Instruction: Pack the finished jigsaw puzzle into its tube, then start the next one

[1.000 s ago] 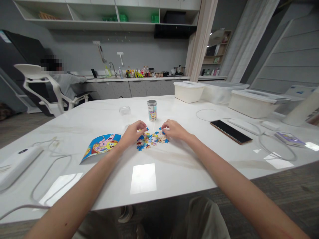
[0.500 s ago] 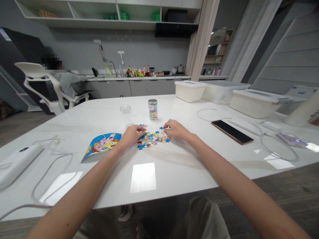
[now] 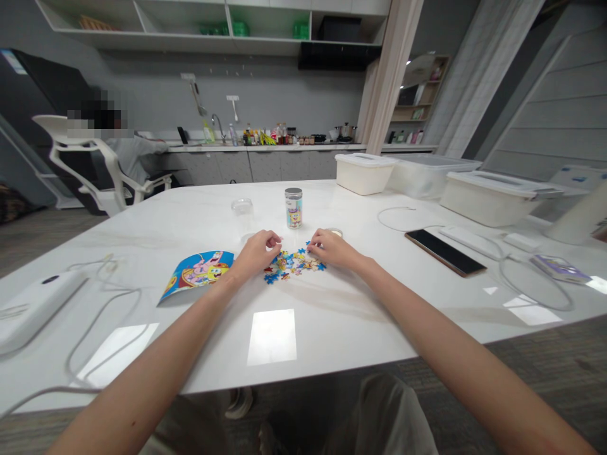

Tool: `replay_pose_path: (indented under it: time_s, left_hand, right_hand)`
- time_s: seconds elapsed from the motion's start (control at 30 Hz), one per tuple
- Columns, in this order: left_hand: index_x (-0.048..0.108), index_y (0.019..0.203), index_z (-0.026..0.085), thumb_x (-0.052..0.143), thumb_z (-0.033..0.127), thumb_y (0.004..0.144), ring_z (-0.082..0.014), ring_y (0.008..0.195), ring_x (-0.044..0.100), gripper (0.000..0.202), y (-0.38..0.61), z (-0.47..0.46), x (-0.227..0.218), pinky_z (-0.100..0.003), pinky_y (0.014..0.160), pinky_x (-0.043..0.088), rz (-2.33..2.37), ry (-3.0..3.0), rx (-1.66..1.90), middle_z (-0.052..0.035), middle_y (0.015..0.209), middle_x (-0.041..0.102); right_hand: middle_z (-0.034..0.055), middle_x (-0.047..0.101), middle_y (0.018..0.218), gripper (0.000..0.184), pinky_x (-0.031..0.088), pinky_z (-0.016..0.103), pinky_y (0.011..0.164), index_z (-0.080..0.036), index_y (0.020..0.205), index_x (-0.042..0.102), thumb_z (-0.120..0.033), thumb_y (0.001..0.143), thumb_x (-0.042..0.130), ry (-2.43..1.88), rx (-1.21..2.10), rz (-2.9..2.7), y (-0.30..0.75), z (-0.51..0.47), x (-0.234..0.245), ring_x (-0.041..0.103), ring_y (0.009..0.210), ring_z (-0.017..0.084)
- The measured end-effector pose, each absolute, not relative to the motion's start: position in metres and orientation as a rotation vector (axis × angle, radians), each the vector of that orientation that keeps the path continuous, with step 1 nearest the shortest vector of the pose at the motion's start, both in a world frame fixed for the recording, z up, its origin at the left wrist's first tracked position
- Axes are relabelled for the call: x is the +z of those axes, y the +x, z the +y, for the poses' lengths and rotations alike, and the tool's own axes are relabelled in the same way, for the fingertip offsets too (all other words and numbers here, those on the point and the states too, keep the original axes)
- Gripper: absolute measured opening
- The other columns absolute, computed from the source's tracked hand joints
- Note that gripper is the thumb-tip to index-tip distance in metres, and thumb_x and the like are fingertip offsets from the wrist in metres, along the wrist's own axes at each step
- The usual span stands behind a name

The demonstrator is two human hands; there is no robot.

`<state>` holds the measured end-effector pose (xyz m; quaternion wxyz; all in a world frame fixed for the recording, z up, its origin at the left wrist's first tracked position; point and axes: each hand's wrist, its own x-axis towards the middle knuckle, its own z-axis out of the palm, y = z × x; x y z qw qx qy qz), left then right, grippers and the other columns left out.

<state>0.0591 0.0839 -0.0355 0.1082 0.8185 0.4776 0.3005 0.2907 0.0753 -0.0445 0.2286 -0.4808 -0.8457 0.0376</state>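
Observation:
A small heap of colourful jigsaw pieces (image 3: 294, 263) lies on the white table (image 3: 332, 303). My left hand (image 3: 256, 251) rests at the heap's left edge, its fingers curled in a pinch over what looks like a piece too small to name. At the right edge my right hand (image 3: 329, 247) has its fingers bent down onto the pieces. A small puzzle jar (image 3: 293, 208) with a grey lid stands upright just behind the heap. The picture sheet (image 3: 198, 275) with cartoon figures lies to the left of my left hand.
A clear lid (image 3: 241, 205) lies left of the jar. A black phone (image 3: 444, 251), cables and a white charger lie to the right, with lidded white bins (image 3: 364, 172) behind. A white device (image 3: 33, 306) with cables sits at the left. A person sits in a chair (image 3: 95, 167) at the back left.
My left hand has lifted slightly off the heap and curled its fingers tighter. My right hand stays on the right side of the pieces. The view shifted a little to the left.

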Motion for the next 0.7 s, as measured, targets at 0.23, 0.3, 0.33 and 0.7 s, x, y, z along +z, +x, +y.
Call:
replay_pose_path:
  time_s: [0.23, 0.3, 0.33, 0.7]
  left_hand:
    - [0.061, 0.088, 0.019, 0.049, 0.028, 0.081, -0.0176, 0.080, 0.060, 0.017, 0.0614, 0.0825, -0.0358, -0.031, 0.078, 0.049, 1.309, 2.489, 0.872, -0.0026, 0.083, 0.064]
    - [0.061, 0.088, 0.019, 0.049, 0.027, 0.081, -0.0177, 0.080, 0.060, 0.016, 0.0618, 0.0822, -0.0356, -0.032, 0.078, 0.048, 1.315, 2.493, 0.859, -0.0028, 0.083, 0.063]
    - [0.061, 0.088, 0.018, 0.049, 0.027, 0.081, -0.0178, 0.080, 0.059, 0.016, 0.0619, 0.0823, -0.0356, -0.032, 0.077, 0.048, 1.317, 2.492, 0.851, -0.0031, 0.084, 0.064]
    - [0.060, 0.090, 0.019, 0.049, 0.023, 0.081, -0.0182, 0.082, 0.059, 0.015, 0.0621, 0.0851, -0.0412, -0.031, 0.076, 0.048, 1.216, 2.607, 0.779, -0.0032, 0.085, 0.061]
  right_hand:
    - [0.0037, 0.070, 0.083, 0.015, 0.041, 0.023, 0.072, -0.015, 0.091, 0.072, -0.017, 0.088, 0.058, -1.353, 0.261, -2.139, 0.2882, 0.0783, -0.0427, 0.058, 0.073, 0.012]
    - [0.0022, 0.070, 0.078, 0.014, 0.041, 0.022, 0.069, -0.015, 0.094, 0.071, -0.017, 0.086, 0.060, -1.366, 0.329, -2.071, 0.2885, 0.0790, -0.0443, 0.057, 0.069, 0.011]
    - [0.0017, 0.070, 0.076, 0.014, 0.041, 0.022, 0.068, -0.015, 0.094, 0.071, -0.017, 0.085, 0.061, -1.371, 0.337, -2.057, 0.2887, 0.0792, -0.0453, 0.057, 0.068, 0.011]
    - [0.0033, 0.071, 0.085, 0.017, 0.042, 0.025, 0.076, -0.017, 0.090, 0.073, -0.011, 0.081, 0.060, -1.361, 0.219, -2.156, 0.2933, 0.0821, -0.0512, 0.060, 0.076, 0.013]
